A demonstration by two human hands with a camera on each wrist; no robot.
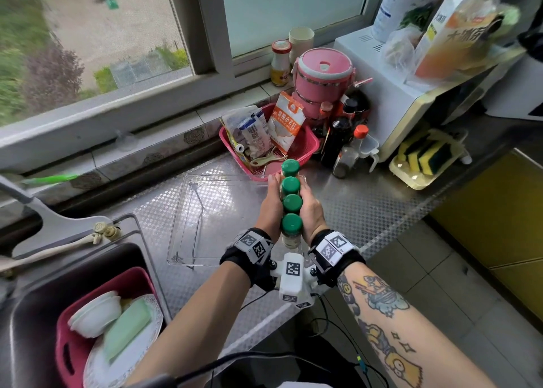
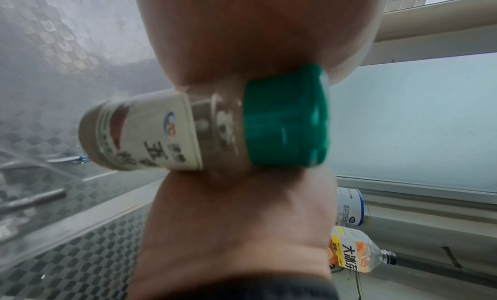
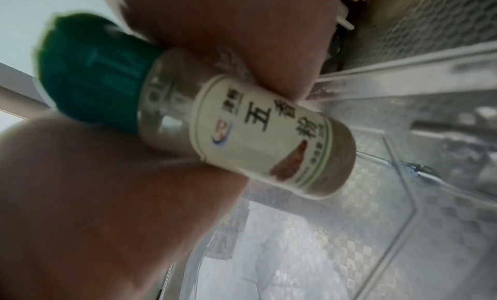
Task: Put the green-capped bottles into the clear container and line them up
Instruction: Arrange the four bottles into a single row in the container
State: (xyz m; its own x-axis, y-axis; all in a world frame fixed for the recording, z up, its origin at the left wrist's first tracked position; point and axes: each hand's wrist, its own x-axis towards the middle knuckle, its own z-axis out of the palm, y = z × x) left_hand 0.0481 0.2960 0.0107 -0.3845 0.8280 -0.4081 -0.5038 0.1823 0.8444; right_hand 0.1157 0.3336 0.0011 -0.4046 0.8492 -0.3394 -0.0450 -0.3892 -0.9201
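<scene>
Several green-capped spice bottles [image 1: 291, 204] form one tight row, caps up, squeezed between my two hands. My left hand [image 1: 271, 202] presses the row's left side and my right hand [image 1: 311, 208] its right side, fingers stretched along it. The row is at the right end of the clear container [image 1: 188, 229] on the steel counter. The left wrist view shows the nearest bottle [image 2: 188, 132] clamped between my left palm [image 2: 228, 230] and the other hand. In the right wrist view that bottle [image 3: 242, 134] sits over the container's floor [image 3: 403, 198]; I cannot tell if it touches.
A pink basket [image 1: 305, 144] of packets stands just behind the container. Dark sauce bottles [image 1: 338, 141] and a tray of sponges [image 1: 423, 158] are to the right. At the left is a sink holding a red tub of dishes [image 1: 73, 329]. The counter's front edge is near my wrists.
</scene>
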